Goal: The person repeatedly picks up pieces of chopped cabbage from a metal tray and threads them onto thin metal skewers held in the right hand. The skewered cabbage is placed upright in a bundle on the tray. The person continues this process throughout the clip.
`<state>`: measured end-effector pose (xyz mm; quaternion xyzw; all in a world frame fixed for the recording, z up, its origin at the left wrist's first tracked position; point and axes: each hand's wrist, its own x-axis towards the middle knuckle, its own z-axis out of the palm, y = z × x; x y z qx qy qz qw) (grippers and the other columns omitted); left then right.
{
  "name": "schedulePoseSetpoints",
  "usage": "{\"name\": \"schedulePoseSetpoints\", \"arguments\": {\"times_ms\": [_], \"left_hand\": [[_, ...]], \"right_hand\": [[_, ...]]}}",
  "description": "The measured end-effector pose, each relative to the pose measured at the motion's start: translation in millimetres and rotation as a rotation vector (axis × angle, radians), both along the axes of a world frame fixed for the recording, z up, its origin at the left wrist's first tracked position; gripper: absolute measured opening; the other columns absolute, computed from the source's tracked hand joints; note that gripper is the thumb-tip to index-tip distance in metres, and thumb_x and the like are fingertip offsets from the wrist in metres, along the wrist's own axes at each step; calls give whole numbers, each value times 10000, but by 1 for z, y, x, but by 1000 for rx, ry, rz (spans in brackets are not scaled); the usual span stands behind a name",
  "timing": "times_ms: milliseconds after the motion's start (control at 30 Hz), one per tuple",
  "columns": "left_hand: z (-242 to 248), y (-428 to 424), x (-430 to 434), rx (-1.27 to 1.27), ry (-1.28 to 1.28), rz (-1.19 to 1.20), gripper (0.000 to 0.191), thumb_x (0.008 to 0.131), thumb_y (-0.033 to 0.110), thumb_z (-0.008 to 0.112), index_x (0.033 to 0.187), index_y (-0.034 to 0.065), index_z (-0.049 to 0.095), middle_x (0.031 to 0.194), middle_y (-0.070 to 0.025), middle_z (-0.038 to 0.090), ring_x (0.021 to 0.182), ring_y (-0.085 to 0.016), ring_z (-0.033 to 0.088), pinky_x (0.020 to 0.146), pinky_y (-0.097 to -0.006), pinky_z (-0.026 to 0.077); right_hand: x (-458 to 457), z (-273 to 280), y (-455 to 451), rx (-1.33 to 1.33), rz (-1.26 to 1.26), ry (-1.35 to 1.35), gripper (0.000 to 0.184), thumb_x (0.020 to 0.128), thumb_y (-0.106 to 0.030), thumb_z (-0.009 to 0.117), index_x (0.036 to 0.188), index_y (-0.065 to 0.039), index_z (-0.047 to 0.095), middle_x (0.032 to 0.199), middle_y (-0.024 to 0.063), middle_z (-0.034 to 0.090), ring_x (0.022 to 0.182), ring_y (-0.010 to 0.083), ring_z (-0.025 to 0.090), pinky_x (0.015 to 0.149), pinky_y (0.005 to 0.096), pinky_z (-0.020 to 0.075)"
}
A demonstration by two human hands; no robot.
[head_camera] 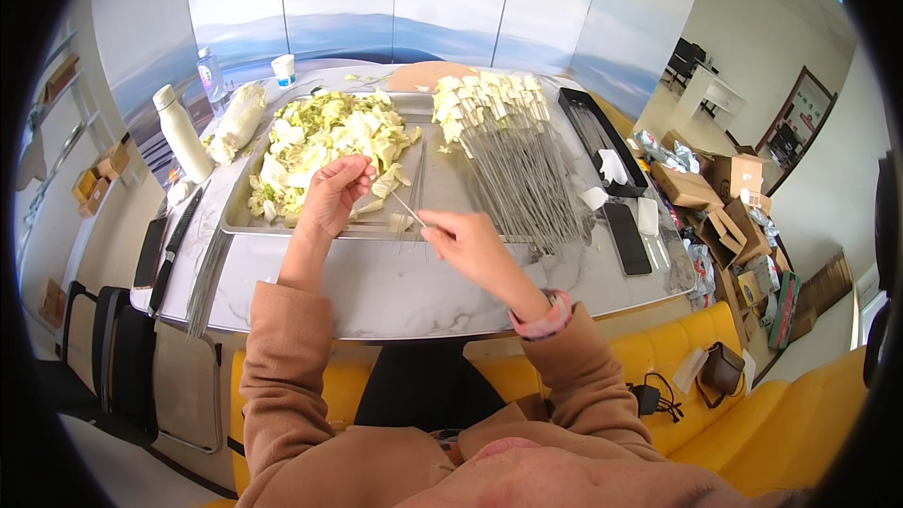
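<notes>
My right hand is closed on a thin metal skewer that slants up and left towards my left hand. The fingertips of my left hand are pinched near the skewer's upper end; whether a leaf piece is between them is too small to tell. Both hands are over a metal tray. Chopped Chinese cabbage is heaped in its left part, close to my left hand. Many skewers lie at the right, with cabbage pieces threaded on their far ends. A few loose skewers lie mid-tray.
A knife, a phone and a skewer bundle lie at left. Behind are a white bottle, a whole cabbage and a paper cup. A black box and another phone lie at right.
</notes>
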<state>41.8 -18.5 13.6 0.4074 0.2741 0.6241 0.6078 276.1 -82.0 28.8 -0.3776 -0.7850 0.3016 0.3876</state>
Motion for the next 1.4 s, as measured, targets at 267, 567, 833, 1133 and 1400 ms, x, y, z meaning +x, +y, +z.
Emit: {"name": "schedulePoseSetpoints", "arguments": {"times_ms": [267,567,833,1133,1400], "left_hand": [[-2,1,4,60,2,42,125,888,100,601,947,-5,635,809,-51,642,647,-87,543,616,-207,472],[3,-6,7,52,69,-10,172,892,100,596,1017,-13,632,861,-79,663,687,-95,588,642,-215,505],[0,-3,6,65,100,-26,159,885,76,591,1013,-9,635,849,-66,663,673,-89,578,626,-215,495],[2,-6,6,39,143,-40,139,884,83,592,984,-1,640,823,-47,656,663,-79,566,617,-215,483],[4,-8,7,38,165,-43,135,881,88,597,977,4,643,815,-49,660,651,-78,563,609,-215,480]], "right_hand": [[34,-6,-54,288,-186,-314,110,820,-98,614,879,-5,615,785,177,611,654,355,579,564,386,449],[53,-5,-42,371,-354,-250,70,801,-110,630,817,-43,618,602,135,587,510,296,570,490,354,435],[135,36,49,129,-574,-193,140,811,-142,576,770,-26,642,560,112,609,518,229,600,538,348,455],[158,21,126,101,-575,-243,165,781,-138,571,718,-13,658,540,89,618,523,167,617,537,312,458],[150,13,131,53,-555,-290,170,778,-154,569,670,-49,649,533,81,621,514,195,625,557,335,479]]}}
